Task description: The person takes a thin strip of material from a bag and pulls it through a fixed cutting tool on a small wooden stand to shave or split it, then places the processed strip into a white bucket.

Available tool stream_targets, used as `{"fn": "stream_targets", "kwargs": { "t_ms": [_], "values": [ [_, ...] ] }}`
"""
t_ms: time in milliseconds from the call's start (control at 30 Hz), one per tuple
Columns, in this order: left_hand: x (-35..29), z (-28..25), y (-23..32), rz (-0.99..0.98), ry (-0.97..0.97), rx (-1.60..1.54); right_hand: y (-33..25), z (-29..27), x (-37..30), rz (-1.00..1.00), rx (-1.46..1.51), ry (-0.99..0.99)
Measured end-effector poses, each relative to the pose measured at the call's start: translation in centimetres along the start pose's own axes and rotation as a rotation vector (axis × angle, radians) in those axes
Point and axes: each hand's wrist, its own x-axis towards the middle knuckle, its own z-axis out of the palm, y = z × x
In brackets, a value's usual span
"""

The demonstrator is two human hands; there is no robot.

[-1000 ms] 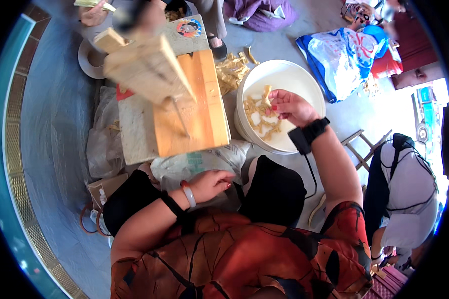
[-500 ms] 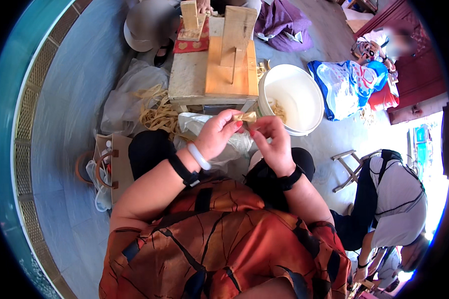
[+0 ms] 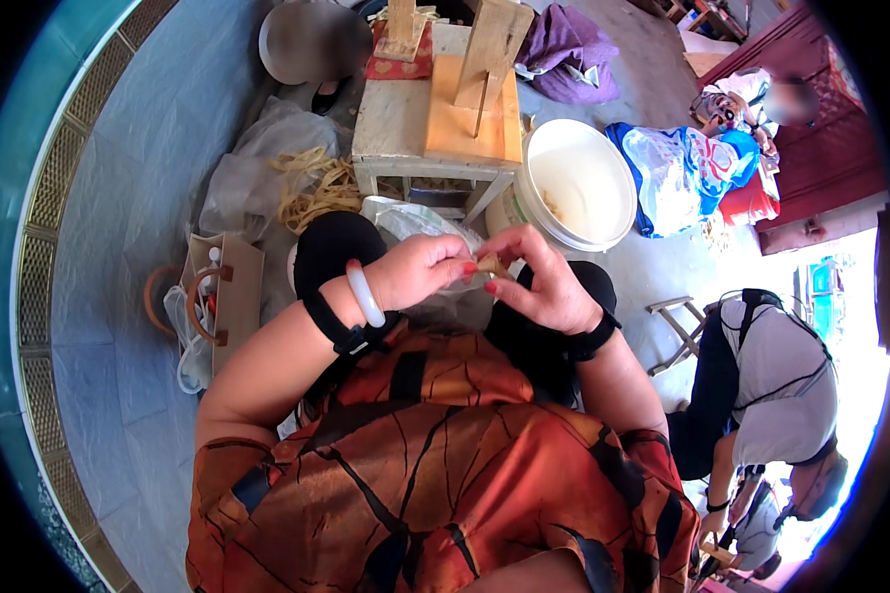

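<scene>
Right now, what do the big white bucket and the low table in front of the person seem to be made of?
White bucket: probably plastic, smooth and evenly white with a thin rolled rim. Low table: wood, seemingly unpainted, pale worn top with an orange-brown board showing grain.

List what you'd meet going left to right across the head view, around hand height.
Brown bag → left hand → small tan piece pinched by both hands → right hand → folding stool → crouching person in white top.

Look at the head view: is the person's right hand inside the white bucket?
No: the right hand meets the left hand over the lap, clear of the white bucket.
</scene>
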Motion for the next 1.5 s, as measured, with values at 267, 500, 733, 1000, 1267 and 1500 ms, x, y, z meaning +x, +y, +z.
{"fn": "stream_targets", "kwargs": {
  "t_ms": [267, 500, 733, 1000, 1267, 1500],
  "values": [
    [-0.6, -0.7, 2.0, 0.160, -0.132, 0.038, -0.6, -1.1, 1.0, 0.118, 0.233, -0.167],
    [2.1, -2.5, 1.5, 0.089, 0.007, 0.054, 1.0, -2.5, 3.4, 0.174, 0.191, -0.005],
    [7.2, -5.6, 2.4, 0.035, 0.178, -0.180, 2.1, -4.6, 8.3, -0.078, -0.294, 0.209],
    [11.7, -7.8, 2.2, 0.098, 0.349, -0.227, 4.9, -6.8, 12.0, -0.032, -0.198, 0.316],
    [14.1, -9.0, 0.2, 0.173, 0.494, -0.001, 6.9, -7.4, 14.7, -0.006, -0.269, 0.345],
    [14.3, -8.9, -1.6, 0.192, 0.725, 0.529, 11.0, -7.7, 14.0, 0.165, -0.363, 0.436]
  ]
}}
